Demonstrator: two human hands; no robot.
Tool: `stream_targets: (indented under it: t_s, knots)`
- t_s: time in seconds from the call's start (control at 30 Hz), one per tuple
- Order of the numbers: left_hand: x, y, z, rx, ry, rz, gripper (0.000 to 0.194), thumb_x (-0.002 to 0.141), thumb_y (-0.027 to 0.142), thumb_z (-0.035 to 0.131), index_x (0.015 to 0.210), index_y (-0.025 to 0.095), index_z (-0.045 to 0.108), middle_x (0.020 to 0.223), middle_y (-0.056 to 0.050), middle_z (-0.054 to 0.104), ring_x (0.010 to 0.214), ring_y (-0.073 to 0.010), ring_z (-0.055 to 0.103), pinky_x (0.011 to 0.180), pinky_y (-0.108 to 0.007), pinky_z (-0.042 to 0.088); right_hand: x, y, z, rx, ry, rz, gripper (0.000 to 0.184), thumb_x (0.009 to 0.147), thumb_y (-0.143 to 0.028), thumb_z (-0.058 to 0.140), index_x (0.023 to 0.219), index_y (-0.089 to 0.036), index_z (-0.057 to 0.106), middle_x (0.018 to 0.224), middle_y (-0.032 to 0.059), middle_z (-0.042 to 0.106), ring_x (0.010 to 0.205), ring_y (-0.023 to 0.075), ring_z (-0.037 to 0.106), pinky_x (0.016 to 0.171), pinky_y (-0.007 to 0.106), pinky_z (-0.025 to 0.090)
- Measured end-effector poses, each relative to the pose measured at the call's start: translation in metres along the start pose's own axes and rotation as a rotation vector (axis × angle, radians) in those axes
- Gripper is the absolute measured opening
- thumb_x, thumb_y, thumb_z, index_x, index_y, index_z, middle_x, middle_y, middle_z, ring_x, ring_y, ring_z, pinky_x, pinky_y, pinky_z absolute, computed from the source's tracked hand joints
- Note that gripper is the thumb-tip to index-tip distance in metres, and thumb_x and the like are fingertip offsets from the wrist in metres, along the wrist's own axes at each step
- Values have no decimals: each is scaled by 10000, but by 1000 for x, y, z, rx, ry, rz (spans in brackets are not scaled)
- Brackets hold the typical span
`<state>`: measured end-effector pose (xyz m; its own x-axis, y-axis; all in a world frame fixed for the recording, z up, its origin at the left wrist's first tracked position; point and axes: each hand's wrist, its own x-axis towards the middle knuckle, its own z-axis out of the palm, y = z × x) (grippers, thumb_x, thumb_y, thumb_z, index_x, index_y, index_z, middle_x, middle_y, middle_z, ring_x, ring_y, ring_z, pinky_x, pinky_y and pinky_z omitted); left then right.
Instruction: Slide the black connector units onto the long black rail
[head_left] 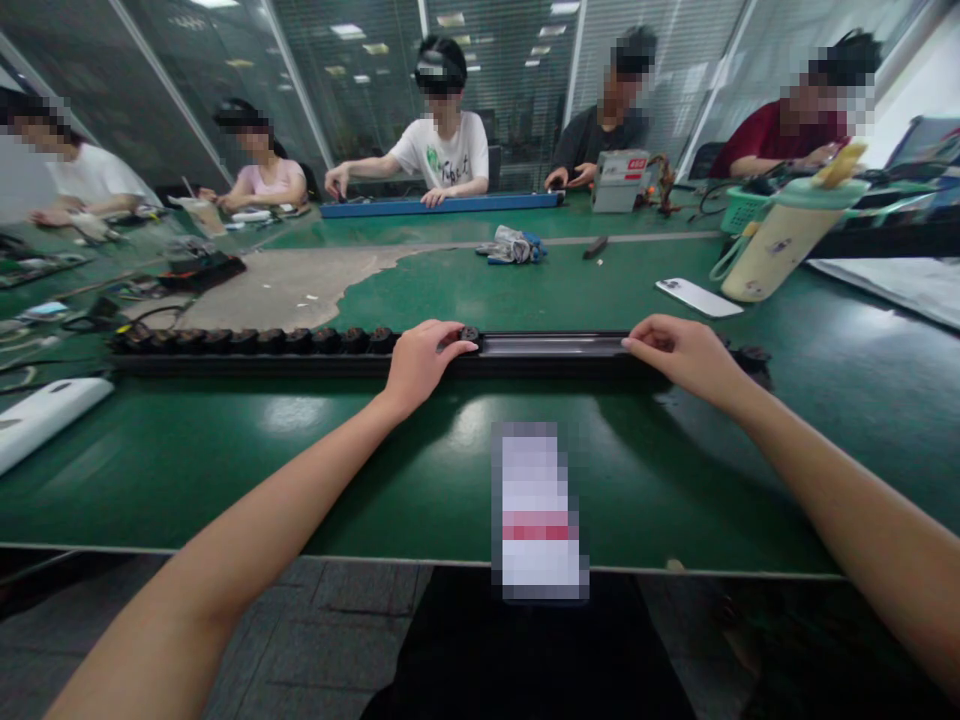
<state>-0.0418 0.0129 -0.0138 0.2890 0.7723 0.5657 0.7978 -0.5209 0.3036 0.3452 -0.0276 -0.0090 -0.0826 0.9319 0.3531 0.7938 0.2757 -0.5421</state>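
A long black rail (555, 345) with an open channel lies across the green table in front of me. Several round black socket modules (300, 341) sit in a row along its left half. My left hand (421, 362) reaches over the rail, thumb and fingers closed around one black socket module (470, 337) to the right of that row. At the right part of the rail, my right hand (679, 352) has its thumb and fingers pinched on the rail's edge. Its palm hides part of the rail's right end.
A phone (536, 510) lies near the front edge, below the rail. Beyond the rail are a white phone (697, 297), a cream tumbler (784, 240) and gloves (514, 245). A white power strip (49, 415) is at left. Several people sit across the table, one at a blue rail (442, 205).
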Motion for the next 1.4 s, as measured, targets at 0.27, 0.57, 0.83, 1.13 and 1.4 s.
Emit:
stream_targets:
  t_s: [0.27, 0.57, 0.83, 1.13, 1.4]
  knots:
    - [1, 5, 1, -6, -4, 8, 291, 1027, 464, 681, 1150, 232, 806, 1049, -67, 810, 988, -241, 739, 896, -366, 544, 1, -3, -2, -14, -34, 7, 323, 868, -572, 596, 850, -255, 655, 711, 25, 629, 686, 217, 561, 705, 379, 413]
    - [1, 9, 2, 20, -13, 20, 310, 1026, 446, 692, 1194, 209, 801, 1127, -82, 811, 1025, -249, 745, 902, -364, 543, 2, -4, -4, -14, -51, 1, 310, 863, -557, 603, 842, -253, 660, 705, 22, 643, 690, 214, 569, 712, 382, 420]
    - [4, 7, 2, -3, -10, 17, 265, 1005, 404, 736, 1183, 227, 819, 1178, -73, 818, 1090, -258, 755, 960, -370, 558, 4, 2, -7, -18, -103, -6, 331, 870, -562, 604, 868, -240, 678, 724, 27, 652, 693, 211, 577, 709, 375, 424]
    - [7, 8, 1, -57, -61, 15, 269, 993, 377, 747, 1204, 227, 817, 1174, -67, 815, 1087, -243, 740, 964, -350, 536, 7, 9, -7, -14, -109, -39, 381, 870, -591, 598, 869, -221, 690, 731, 46, 663, 684, 208, 580, 694, 369, 414]
    - [10, 10, 1, -99, -64, 19, 291, 946, 376, 807, 1167, 190, 828, 1077, -79, 822, 937, -226, 743, 862, -331, 529, 6, 4, -8, -30, -117, -32, 354, 852, -563, 601, 852, -220, 690, 724, 46, 652, 674, 204, 564, 684, 371, 412]
